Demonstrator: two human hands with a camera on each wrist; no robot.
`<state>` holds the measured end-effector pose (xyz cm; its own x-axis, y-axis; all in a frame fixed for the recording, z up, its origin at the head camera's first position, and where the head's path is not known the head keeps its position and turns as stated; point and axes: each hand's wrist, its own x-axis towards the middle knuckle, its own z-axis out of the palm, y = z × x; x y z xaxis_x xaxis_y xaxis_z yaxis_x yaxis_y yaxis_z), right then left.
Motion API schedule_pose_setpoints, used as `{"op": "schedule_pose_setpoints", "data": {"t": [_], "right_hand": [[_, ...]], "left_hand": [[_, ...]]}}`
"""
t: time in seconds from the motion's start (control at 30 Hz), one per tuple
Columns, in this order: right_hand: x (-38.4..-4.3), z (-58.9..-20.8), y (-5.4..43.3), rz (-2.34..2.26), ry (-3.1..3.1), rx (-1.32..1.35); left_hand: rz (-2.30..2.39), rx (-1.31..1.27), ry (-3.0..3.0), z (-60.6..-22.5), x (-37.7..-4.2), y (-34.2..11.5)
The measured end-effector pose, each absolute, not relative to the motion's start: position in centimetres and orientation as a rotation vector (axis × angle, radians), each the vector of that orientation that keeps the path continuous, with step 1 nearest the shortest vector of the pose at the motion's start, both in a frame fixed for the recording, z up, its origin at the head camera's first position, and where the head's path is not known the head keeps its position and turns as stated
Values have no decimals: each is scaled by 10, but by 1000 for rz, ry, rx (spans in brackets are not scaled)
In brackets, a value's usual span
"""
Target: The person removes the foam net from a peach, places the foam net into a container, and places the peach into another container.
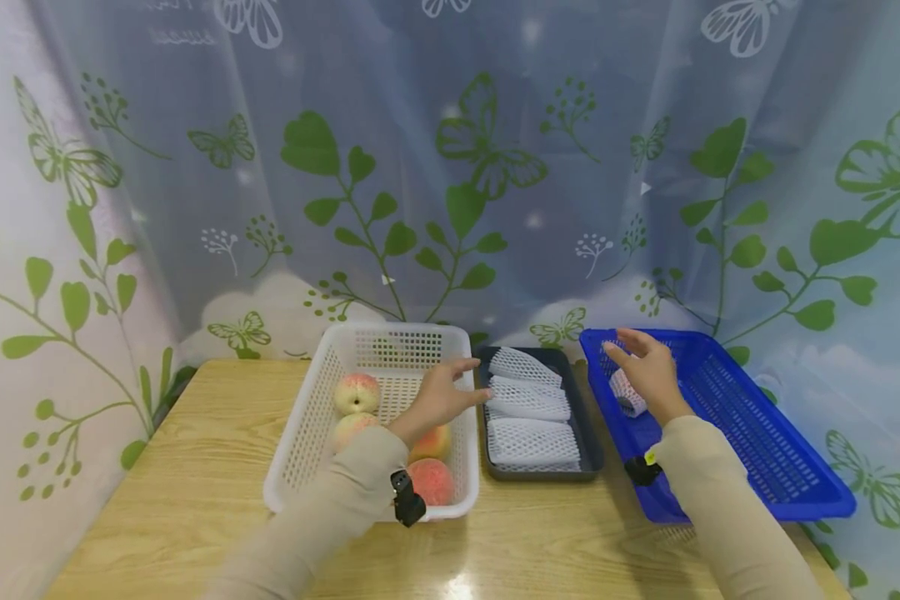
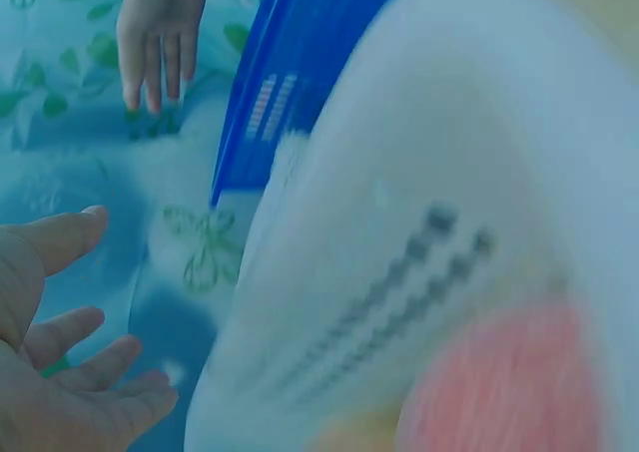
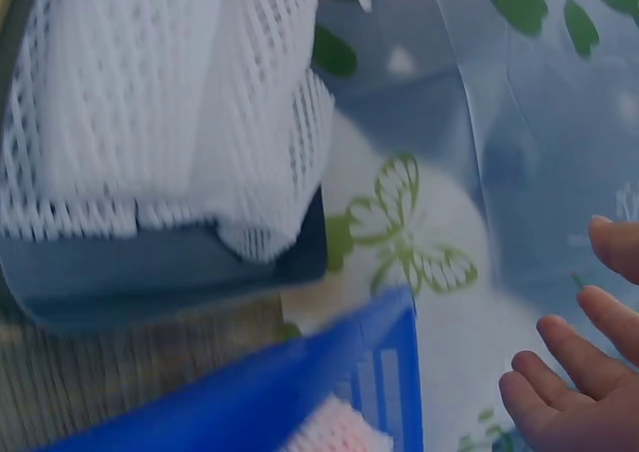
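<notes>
My left hand (image 1: 442, 393) hovers above the right side of a white plastic basket (image 1: 291, 433), fingers extended and holding nothing. Several pink-and-yellow peaches (image 1: 431, 482) lie in that basket, some partly hidden by the left arm. Over the left part of a blue basket (image 1: 750, 417) is my right hand (image 1: 651, 371), its fingers relaxed around no object. Just below it a peach in a white foam net (image 1: 627, 393) rests inside the blue basket. Between the baskets, a dark tray (image 1: 591, 433) holds white foam net sleeves (image 1: 534, 442). The right wrist view shows the right hand (image 3: 589, 362) with spread fingers.
All containers stand on a wooden table (image 1: 172, 467). A patterned curtain (image 1: 390, 167) with leaves and butterflies hangs close behind them. The blue basket sits at an angle near the table's right edge.
</notes>
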<state>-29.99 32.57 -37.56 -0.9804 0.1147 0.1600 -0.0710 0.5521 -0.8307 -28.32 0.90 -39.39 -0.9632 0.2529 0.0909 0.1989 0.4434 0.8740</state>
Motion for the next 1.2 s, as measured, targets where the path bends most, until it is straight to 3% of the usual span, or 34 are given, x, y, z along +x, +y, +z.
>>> {"op": "schedule_pose_setpoints", "data": {"t": [0.27, 0.6, 1.2], "right_hand": [[-302, -373, 363, 1357, -2530, -115], [-302, -398, 399, 1365, -2485, -245], [-302, -439, 407, 1281, -2655, -283]], "left_hand": [[1625, 432, 2470, -404, -259, 61], [1737, 460, 2269, -426, -230, 123], [1997, 181, 1956, -453, -212, 179]]}}
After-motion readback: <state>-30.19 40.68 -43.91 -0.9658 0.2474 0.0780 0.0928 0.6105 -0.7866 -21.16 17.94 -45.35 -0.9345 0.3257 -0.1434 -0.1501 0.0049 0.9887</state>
